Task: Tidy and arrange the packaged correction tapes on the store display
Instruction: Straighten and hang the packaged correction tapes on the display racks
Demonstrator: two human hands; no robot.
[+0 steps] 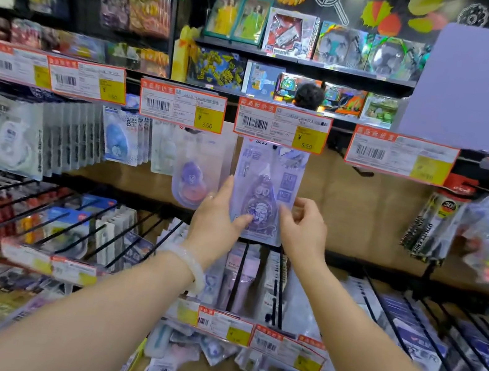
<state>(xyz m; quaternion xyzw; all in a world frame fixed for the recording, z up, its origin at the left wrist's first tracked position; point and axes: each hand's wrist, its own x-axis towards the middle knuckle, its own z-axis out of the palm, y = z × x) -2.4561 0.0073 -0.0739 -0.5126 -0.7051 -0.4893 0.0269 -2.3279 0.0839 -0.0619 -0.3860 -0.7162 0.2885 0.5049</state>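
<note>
A purple packaged correction tape [265, 189] hangs upright at the middle of the display, under a price tag [282, 125] marked 6.50. My left hand [218, 216] holds its left edge, thumb pressed on the front of the pack. My right hand [303, 225] pinches its right edge with thumb and curled fingers. Left of it hangs another correction tape pack [192, 176] with a purple and orange body, and further left blue [120, 140] and white [20, 142] packs hang in rows.
Black wire hooks [118, 228] of the lower row stick out toward me, loaded with more packs. Loose packs [207, 352] lie in a heap at the bottom. Utility knives [436, 222] hang at the right. Toy boxes [291, 35] fill the shelves behind.
</note>
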